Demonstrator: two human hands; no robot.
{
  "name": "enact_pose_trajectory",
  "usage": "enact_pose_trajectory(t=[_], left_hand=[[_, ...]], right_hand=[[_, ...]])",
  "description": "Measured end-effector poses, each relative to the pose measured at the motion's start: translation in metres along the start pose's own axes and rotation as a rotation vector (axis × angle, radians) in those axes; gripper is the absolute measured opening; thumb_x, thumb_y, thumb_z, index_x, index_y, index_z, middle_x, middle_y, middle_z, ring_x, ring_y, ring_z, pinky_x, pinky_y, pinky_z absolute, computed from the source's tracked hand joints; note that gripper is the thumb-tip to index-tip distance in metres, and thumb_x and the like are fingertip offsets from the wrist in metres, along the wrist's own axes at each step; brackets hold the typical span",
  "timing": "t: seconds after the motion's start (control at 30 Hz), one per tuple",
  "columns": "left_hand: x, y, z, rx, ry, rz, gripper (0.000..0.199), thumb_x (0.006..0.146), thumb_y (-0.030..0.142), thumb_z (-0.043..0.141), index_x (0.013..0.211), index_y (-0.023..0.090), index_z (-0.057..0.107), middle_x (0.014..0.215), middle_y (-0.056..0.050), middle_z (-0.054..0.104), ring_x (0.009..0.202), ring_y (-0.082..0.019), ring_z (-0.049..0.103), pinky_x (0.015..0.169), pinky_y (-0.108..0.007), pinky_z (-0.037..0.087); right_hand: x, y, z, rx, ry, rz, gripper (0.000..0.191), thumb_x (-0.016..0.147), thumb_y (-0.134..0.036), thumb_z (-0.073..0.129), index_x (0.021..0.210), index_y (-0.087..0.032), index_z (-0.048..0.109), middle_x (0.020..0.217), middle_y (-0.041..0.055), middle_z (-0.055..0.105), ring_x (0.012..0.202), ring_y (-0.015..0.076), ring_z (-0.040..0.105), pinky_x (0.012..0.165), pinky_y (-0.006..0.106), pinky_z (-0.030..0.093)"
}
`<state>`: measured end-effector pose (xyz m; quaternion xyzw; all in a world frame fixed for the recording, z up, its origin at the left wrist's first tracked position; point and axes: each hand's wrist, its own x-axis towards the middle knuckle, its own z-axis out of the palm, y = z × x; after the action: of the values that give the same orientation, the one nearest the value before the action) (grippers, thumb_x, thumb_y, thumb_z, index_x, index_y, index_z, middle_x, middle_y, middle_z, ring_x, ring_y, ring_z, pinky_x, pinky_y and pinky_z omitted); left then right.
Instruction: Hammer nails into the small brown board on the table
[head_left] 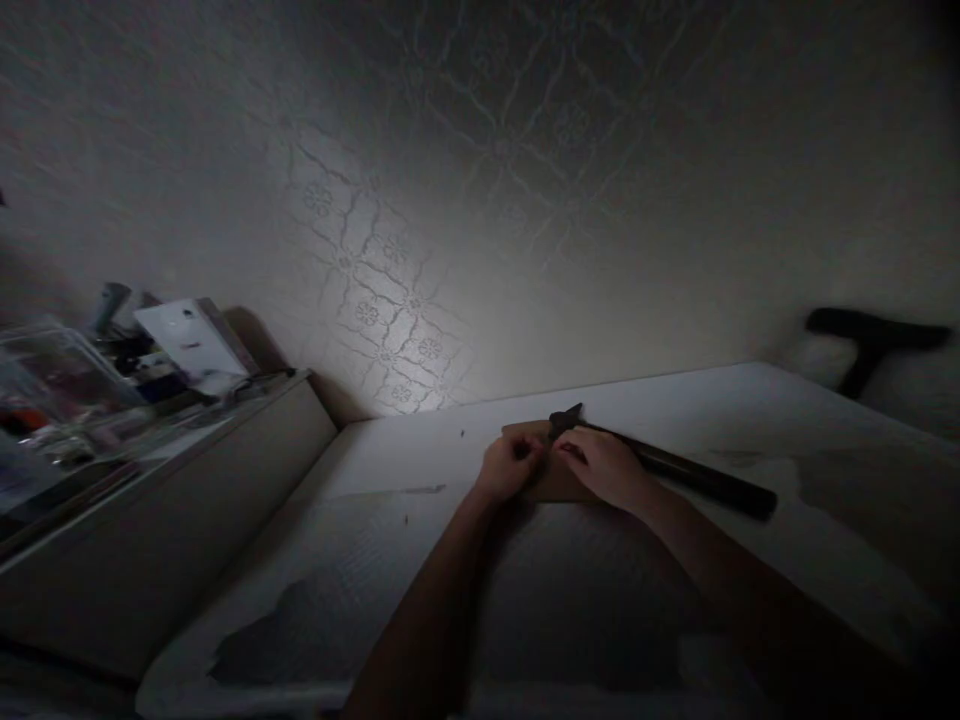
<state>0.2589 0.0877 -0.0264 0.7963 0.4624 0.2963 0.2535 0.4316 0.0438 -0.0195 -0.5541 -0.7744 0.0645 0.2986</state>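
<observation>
In dim light, a flat brown board (562, 487) lies on the white table under both hands. My left hand (512, 465) is at its left part, thumb and fingers curled together in a pinch. My right hand (606, 466) is pinched just beside it, above the same board. Whatever is between the fingertips is too small and dark to make out. A hammer (697, 480) lies just behind and to the right of my right hand. Its dark head (565, 420) is at the board's far edge and its long dark handle slants to the right.
A few tiny bits, one a small dark piece (463, 433), lie left of the board. A cabinet (187, 480) on the left bears a white box (187, 338) and a clear plastic container (64, 365). A patterned wall (420, 250) rises behind. A black T-shaped object (870, 335) stands at right.
</observation>
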Motion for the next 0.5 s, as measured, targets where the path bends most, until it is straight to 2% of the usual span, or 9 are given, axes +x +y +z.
enact_pose_trajectory(t=[0.5], left_hand=[[-0.0005,0.0029,-0.0011,0.005,-0.014,-0.024,0.023,0.079,0.029,0.052,0.089,0.016,0.068,0.087,-0.004,0.068,0.082,-0.017,0.06,0.075,-0.025,0.046]], right_hand=[[0.0,0.0003,0.0007,-0.01,-0.007,-0.002,0.019,0.085,-0.019,0.045,0.09,-0.02,0.064,0.089,0.0045,0.063,0.083,0.0157,0.058,0.078,0.027,0.04]])
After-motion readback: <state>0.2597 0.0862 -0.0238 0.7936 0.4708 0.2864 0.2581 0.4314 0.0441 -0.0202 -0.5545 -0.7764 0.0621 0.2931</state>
